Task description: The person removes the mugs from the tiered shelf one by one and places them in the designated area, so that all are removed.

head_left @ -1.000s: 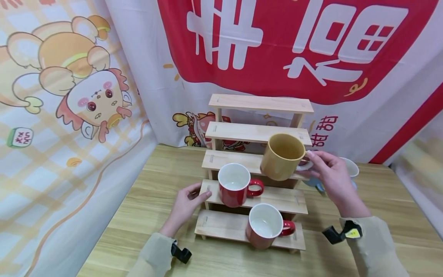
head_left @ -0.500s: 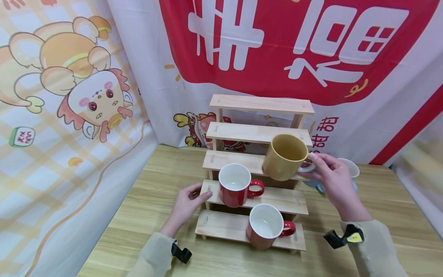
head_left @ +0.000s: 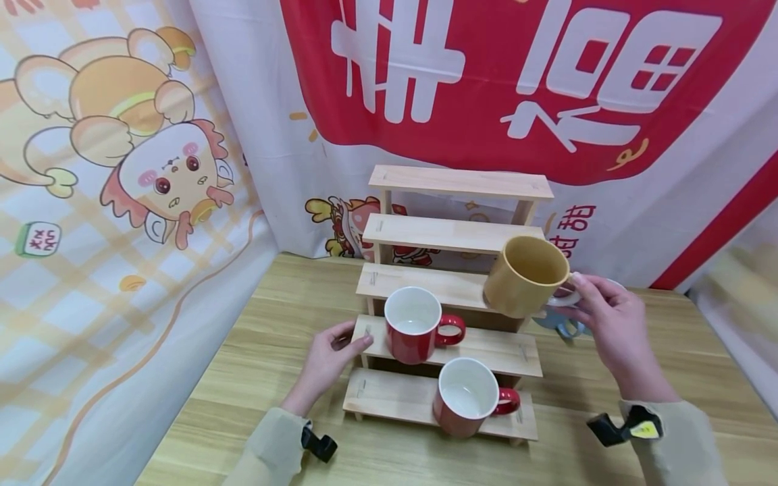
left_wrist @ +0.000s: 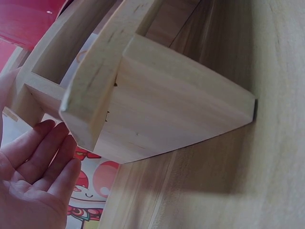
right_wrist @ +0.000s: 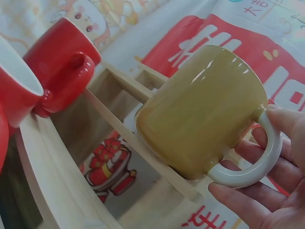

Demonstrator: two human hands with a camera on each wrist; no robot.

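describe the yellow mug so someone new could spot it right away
Start at the stepped wooden rack and find its middle shelf, third of five. By that shelf's right end, the person's right hand holds the yellow mug. Unlike the two red-handled mugs below, it has a white handle.

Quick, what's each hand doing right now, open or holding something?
Left hand: open, at one end of the wooden rack.
Right hand: closed, holding the yellow mug by its handle.
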